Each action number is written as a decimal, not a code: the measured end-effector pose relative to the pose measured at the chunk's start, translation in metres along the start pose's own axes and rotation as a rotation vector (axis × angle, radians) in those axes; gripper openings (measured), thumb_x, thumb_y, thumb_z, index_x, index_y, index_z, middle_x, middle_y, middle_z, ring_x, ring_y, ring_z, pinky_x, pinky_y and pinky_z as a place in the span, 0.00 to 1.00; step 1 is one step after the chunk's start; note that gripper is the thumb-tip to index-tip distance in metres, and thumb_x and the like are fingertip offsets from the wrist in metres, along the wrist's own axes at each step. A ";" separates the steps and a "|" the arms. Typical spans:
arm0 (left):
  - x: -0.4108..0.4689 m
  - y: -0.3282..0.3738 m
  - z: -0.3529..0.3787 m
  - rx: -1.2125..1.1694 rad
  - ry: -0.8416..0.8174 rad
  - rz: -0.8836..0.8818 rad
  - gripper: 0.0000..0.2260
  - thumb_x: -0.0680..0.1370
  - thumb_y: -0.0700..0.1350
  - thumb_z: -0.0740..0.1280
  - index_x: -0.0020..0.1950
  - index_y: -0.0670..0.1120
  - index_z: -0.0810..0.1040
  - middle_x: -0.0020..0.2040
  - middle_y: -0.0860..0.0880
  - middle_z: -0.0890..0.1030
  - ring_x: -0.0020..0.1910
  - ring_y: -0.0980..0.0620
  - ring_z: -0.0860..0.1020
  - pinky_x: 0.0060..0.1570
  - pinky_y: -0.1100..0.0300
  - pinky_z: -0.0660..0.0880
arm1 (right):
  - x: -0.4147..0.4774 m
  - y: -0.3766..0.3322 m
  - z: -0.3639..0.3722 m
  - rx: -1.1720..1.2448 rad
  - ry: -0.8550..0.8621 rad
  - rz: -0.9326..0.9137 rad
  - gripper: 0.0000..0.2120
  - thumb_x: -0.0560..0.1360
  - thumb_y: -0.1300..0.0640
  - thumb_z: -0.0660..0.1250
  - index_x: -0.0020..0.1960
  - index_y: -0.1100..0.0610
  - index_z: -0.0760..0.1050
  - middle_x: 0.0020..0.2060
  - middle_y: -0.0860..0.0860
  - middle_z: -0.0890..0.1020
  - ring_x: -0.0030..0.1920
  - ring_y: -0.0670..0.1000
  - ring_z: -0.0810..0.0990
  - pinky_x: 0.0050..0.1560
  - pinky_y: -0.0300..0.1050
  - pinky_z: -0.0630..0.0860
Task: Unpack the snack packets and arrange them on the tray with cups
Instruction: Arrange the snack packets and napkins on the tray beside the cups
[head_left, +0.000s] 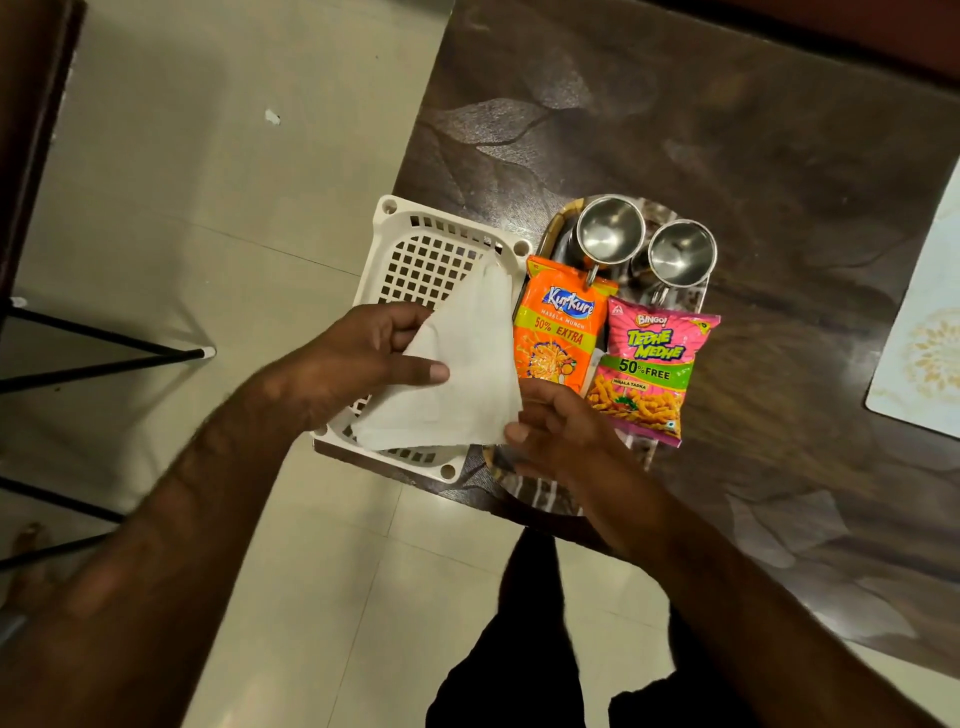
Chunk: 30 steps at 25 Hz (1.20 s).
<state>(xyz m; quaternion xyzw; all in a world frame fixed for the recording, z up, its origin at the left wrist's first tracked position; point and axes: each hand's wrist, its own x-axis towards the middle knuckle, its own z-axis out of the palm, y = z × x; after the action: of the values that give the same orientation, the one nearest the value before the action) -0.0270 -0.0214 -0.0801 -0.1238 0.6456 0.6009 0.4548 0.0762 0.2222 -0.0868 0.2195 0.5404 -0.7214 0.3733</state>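
Note:
An orange Kurkure packet (563, 332) and a pink Bingo packet (649, 371) lie side by side on the oval tray (540, 493). Two steel cups (610, 234) (681, 253) stand at the tray's far end, their handles pointing toward me. Both hands hold a white folded bag (462, 374) stretched over the white plastic basket (421, 249). My left hand (358, 358) pinches its left edge with the thumb on top. My right hand (561, 431) grips its lower right corner, just above the tray's near part.
The tray and basket sit at the corner of a dark patterned table (727, 130); the basket overhangs the table edge above the tiled floor (234, 208). A pale placemat (924, 332) lies at the right edge. Black stool legs (104, 358) stand at left.

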 end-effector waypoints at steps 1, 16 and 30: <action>0.002 -0.002 0.009 -0.015 -0.005 0.006 0.19 0.73 0.36 0.74 0.63 0.46 0.80 0.57 0.47 0.86 0.55 0.48 0.85 0.48 0.58 0.82 | 0.004 -0.002 0.002 0.039 -0.030 -0.005 0.21 0.71 0.45 0.75 0.64 0.39 0.79 0.58 0.46 0.87 0.54 0.50 0.86 0.56 0.49 0.84; 0.017 -0.033 0.091 0.256 -0.226 0.024 0.22 0.72 0.43 0.77 0.65 0.48 0.78 0.58 0.51 0.84 0.56 0.56 0.83 0.57 0.55 0.81 | -0.025 0.040 -0.030 0.039 0.355 0.147 0.24 0.74 0.56 0.80 0.68 0.52 0.78 0.56 0.50 0.89 0.56 0.54 0.89 0.50 0.54 0.87; 0.015 -0.028 0.054 0.313 0.274 -0.025 0.05 0.80 0.36 0.65 0.53 0.41 0.79 0.47 0.42 0.85 0.34 0.62 0.82 0.31 0.73 0.73 | -0.035 0.077 -0.023 0.644 0.620 0.262 0.19 0.79 0.67 0.71 0.69 0.59 0.79 0.62 0.55 0.86 0.62 0.59 0.85 0.48 0.49 0.86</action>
<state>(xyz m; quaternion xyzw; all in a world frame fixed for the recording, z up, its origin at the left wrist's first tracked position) 0.0080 0.0258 -0.1028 -0.1404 0.7854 0.4649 0.3838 0.1558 0.2442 -0.1164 0.5960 0.3426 -0.6995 0.1950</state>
